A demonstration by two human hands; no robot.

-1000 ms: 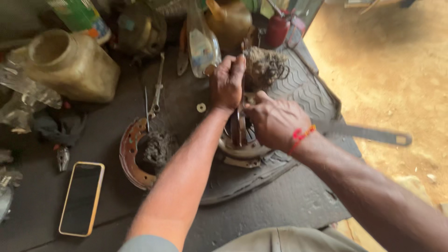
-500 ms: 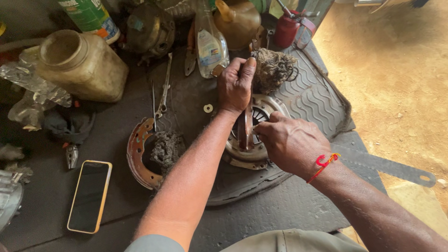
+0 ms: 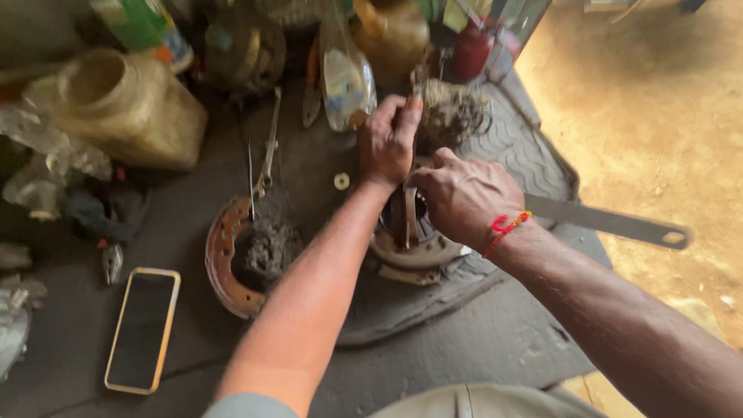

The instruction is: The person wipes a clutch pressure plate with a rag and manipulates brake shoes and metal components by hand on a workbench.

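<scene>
A round metal brake plate lies on a dark ribbed rubber mat. An upright rusty flat tool stands in its centre. My left hand grips the tool's upper end. My right hand, a red thread at its wrist, is closed around the tool lower down, just above the plate. A long flat metal bar sticks out from behind my right wrist to the right.
A curved rusty brake shoe with a dirty clump lies left of the plate, a phone further left. A small washer, a wrench, a plastic jar, bottles and a wad of fibres crowd the back. Sandy ground at right.
The view has shifted a little, so everything sits slightly lower in frame. Both hands stay on the tool over the plate; the left hand has slid a little higher on it.
</scene>
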